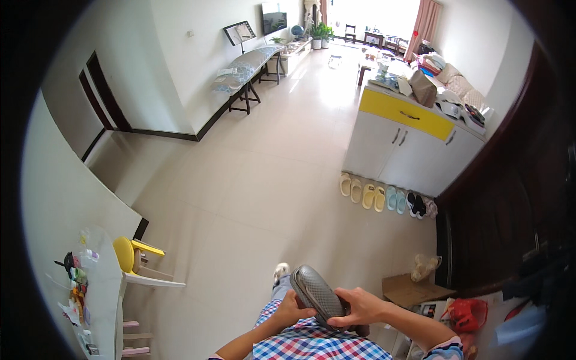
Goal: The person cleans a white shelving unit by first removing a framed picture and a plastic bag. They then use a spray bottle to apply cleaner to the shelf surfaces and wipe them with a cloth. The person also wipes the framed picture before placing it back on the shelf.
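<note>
A grey zippered hard case [317,292] with a textured surface, shaped like an eyeglass case, is held in front of my body at waist height. Around its lower left side, my left hand [290,312] grips it with the thumb across the edge. My right hand [360,307] holds its right side, thumb and fingers bent over the lower end. The case looks closed along its seam, and its contents are hidden. Below it spreads a checked cloth garment [315,344] in blue, red and white. One shoe [281,271] of mine shows beyond the case.
Several pairs of slippers and shoes [369,197] line the foot of a white-and-yellow cabinet [396,148]. A cluttered table [105,292] and a yellow stool [123,255] stand at left. Flattened cardboard [411,290] and a red bag [468,313] lie near the dark door [495,225].
</note>
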`<state>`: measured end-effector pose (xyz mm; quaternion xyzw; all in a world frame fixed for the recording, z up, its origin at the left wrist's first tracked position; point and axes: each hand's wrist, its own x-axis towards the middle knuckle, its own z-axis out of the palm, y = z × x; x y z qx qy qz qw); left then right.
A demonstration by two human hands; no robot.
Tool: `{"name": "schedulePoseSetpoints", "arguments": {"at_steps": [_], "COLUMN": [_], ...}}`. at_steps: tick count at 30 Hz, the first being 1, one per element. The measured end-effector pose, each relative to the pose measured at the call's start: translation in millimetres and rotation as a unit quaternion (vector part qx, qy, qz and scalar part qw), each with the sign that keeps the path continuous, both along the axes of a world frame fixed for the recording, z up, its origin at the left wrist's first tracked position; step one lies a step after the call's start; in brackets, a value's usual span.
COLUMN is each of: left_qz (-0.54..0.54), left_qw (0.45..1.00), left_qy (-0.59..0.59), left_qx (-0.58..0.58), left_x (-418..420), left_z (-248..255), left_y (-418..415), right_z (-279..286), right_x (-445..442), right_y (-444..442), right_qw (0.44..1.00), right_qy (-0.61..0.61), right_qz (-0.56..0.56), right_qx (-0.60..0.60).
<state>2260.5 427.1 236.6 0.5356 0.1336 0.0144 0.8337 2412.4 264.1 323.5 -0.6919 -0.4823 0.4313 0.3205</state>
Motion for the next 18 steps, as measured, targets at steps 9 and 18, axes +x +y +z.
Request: {"name": "schedulePoseSetpoints", "arguments": {"at_steps": [9, 18], "left_qz": [-0.021, -0.012], "left_qw": [0.988, 0.962], "left_qy": [-0.113, -0.181], "left_qx": [-0.1, -0.202], "left_x": [163, 321], "left_z": [-17, -10], "left_y": [209, 356], "right_z": [5, 16], "right_x": [166, 325], "right_y": [196, 353], "right_qw": [0.994, 0.992], "right_qy": [0.11, 0.12], "right_qz": [0.001, 0.005], "right_qx": [-0.011, -0.025]}}
